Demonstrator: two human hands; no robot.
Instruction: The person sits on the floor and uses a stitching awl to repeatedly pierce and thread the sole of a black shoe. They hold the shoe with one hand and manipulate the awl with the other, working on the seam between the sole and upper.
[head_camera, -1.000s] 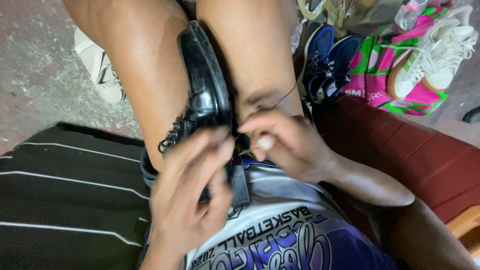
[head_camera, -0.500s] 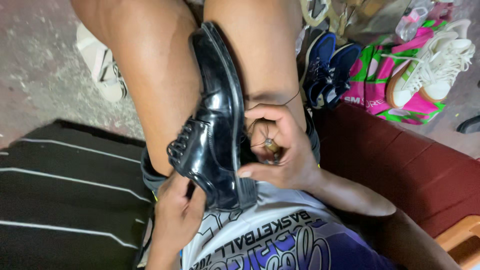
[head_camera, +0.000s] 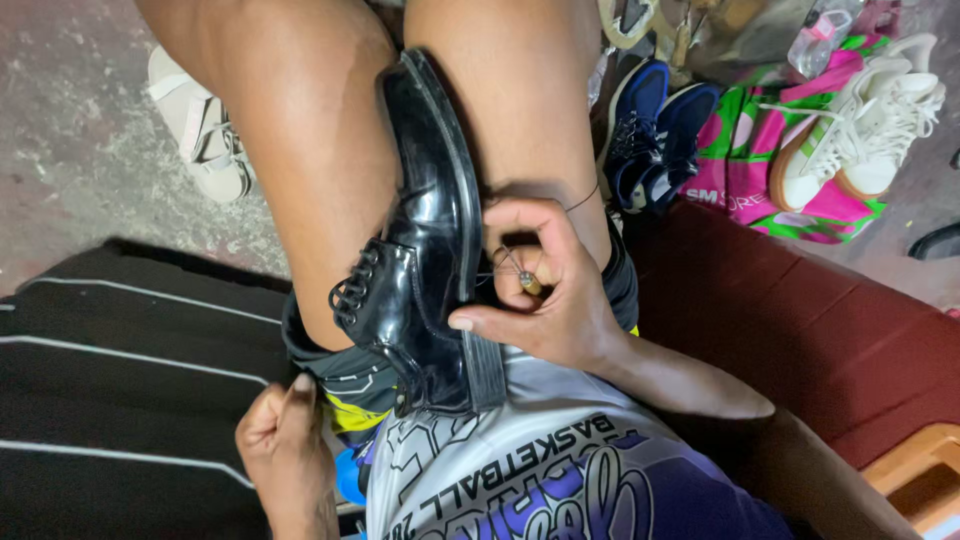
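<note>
Black dress shoe (head_camera: 425, 250) being hand-stitched at the sole

Right hand (head_camera: 545, 290) pinches what looks like an awl (head_camera: 522, 275) beside the welt; left hand (head_camera: 285, 450) fisted below; stitching seemingly unfinished

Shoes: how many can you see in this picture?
5, perhaps more hidden. A black dress shoe is clamped between the knees, touched by the right hand. A beige sandal lies on the floor at left. Two navy sneakers and one white sneaker lie at right.

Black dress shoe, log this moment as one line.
black dress shoe clamped sideways between knees | right hand at sole edge, pinching awl | left hand fisted below shoe heel | thread over right hand
</note>
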